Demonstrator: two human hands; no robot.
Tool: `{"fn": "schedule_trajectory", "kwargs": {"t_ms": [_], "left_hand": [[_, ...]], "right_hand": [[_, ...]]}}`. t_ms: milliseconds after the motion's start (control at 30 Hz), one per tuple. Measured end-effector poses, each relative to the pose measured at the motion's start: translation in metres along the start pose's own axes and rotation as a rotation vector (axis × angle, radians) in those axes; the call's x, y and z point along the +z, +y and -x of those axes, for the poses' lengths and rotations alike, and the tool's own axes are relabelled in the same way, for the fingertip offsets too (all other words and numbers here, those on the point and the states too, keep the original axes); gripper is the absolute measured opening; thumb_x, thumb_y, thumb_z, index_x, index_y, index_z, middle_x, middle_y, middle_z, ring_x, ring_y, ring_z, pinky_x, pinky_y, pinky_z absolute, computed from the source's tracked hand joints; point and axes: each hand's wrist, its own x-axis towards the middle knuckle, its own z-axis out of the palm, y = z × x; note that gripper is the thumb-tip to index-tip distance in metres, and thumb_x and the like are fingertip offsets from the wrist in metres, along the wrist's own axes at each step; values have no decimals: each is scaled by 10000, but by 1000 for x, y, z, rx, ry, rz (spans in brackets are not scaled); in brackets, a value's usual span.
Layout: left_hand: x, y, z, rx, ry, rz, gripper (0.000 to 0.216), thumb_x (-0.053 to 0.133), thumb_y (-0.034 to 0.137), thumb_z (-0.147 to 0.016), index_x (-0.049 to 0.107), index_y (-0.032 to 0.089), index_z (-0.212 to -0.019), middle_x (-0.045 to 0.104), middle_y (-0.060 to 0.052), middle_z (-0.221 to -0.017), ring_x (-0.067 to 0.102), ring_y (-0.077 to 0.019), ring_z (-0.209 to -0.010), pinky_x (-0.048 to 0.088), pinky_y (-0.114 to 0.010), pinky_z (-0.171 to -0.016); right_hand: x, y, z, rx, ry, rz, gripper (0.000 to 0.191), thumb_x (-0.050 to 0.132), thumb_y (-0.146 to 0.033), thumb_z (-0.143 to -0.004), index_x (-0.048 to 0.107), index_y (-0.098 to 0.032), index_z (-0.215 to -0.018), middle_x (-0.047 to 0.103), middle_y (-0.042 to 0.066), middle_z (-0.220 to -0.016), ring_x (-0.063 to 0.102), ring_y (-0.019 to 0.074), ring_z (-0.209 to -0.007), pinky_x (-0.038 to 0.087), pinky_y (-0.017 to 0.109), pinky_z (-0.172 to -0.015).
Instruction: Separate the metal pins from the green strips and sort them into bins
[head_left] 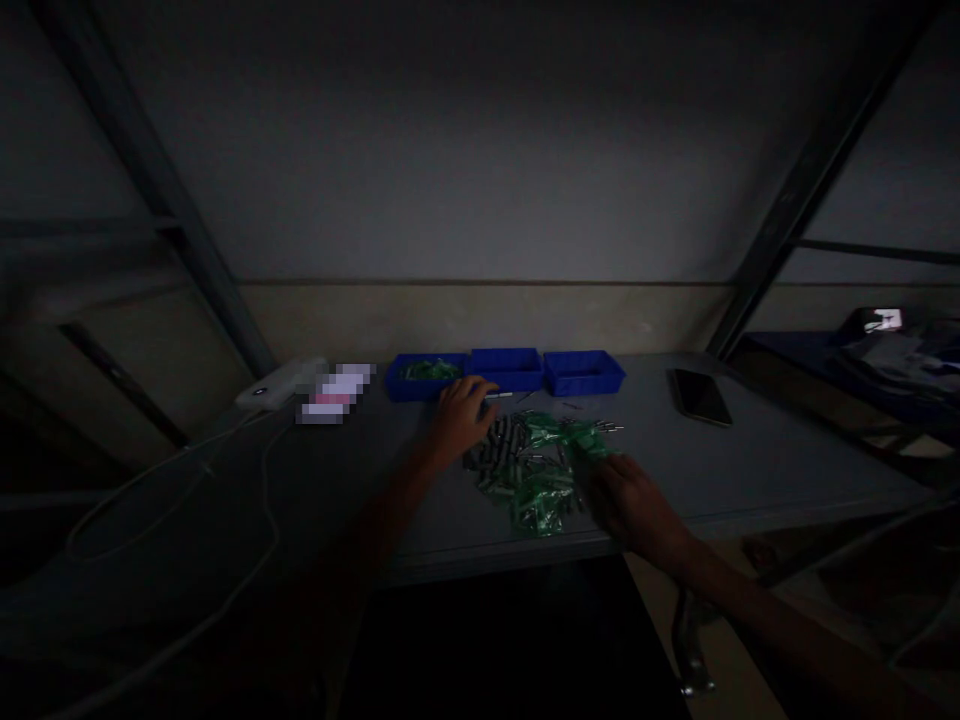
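My left hand (461, 418) is above the table in front of the blue bins, its fingers bent together around one end of a slim, light metal pin (501, 395). To the right, my right hand (626, 500) is curled at the edge of the pile, dark and slightly blurred; what its fingers hold is hidden. Touching that hand's far side is a crumpled green plastic bag (589, 438). Between the hands lie many small metal pins (504, 445), some loose and some under green plastic. Another green bag (541, 505) lies near the table's front edge.
Three blue bins stand along the wall: the left bin (397, 385) contains green bags, beside the middle bin (506, 377) and right bin (585, 382). A phone (701, 396) lies at right. A white box (274, 385) with cables and a bright, pixelated object (335, 393) are at left.
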Motion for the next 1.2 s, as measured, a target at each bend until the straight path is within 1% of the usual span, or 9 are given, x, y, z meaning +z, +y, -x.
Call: {"fn": "schedule_trajectory", "kwargs": {"t_ms": [133, 267, 400, 500, 633, 733, 867, 1033, 1200], "left_hand": [[-5, -12, -4, -24, 64, 57, 254, 506, 282, -825, 586, 190, -1047, 579, -74, -1041, 522, -229, -1021, 415, -380, -905], [-3, -16, -4, -8, 77, 210, 213, 482, 264, -840, 587, 190, -1009, 614, -60, -954, 566, -203, -958, 443, -351, -886], [5, -18, -1, -34, 61, 324, 226, 483, 244, -838, 567, 197, -1042, 639, -50, -899, 606, -184, -877, 480, -333, -829], [9, -22, 2, -59, 33, 356, 242, 498, 211, -819, 564, 183, -1050, 650, -76, -964, 619, -187, -882, 495, -326, -803], [7, -21, 2, -79, 7, 408, 165, 509, 225, -819, 593, 177, -952, 670, -69, -929, 633, -179, -849, 499, -298, -766], [4, -13, -1, -73, 0, 452, 141, 526, 280, -820, 602, 185, -891, 681, -37, -844, 639, -162, -779, 496, -275, -732], [3, -5, -4, -82, 10, 410, 126, 537, 300, -809, 602, 193, -826, 676, -26, -793, 636, -161, -745, 486, -269, -707], [5, -6, -2, -106, 36, 404, 163, 535, 323, -809, 585, 205, -909, 675, -27, -807, 635, -161, -756, 483, -270, -711], [2, -6, -3, -67, -11, 367, 144, 496, 309, -826, 600, 210, -832, 674, -20, -800, 625, -156, -763, 468, -261, -709]], "right_hand": [[-6, 1, -27, 16, 133, -135, 127, 403, -186, -836, 514, -181, -774, 561, 86, -787, 502, 206, -758, 411, 325, -683], [-6, -5, -90, 100, 197, -420, 149, 385, -273, -858, 490, -186, -799, 548, 40, -724, 510, 163, -666, 408, 286, -645], [22, -25, -162, 152, 161, -711, 122, 418, -265, -818, 462, -182, -897, 512, -10, -672, 484, 136, -597, 392, 248, -574], [45, -43, -192, 123, 106, -810, 128, 418, -236, -804, 455, -184, -914, 488, -30, -641, 482, 133, -585, 380, 241, -567], [58, -45, -191, 98, 139, -813, 108, 437, -235, -797, 471, -189, -888, 528, -14, -688, 506, 134, -626, 380, 245, -606], [54, -31, -179, 136, 165, -810, 139, 434, -266, -810, 478, -185, -915, 514, -24, -644, 486, 132, -580, 364, 237, -570], [45, -22, -174, 136, 171, -813, 156, 430, -294, -824, 485, -185, -921, 486, -36, -597, 480, 131, -555, 351, 229, -543], [42, -30, -175, 104, 150, -802, 153, 443, -289, -823, 515, -178, -900, 509, -30, -594, 486, 126, -548, 351, 228, -546], [42, -36, -172, 102, 172, -769, 157, 423, -279, -839, 543, -178, -847, 555, -16, -633, 501, 117, -578, 363, 222, -571]]}}
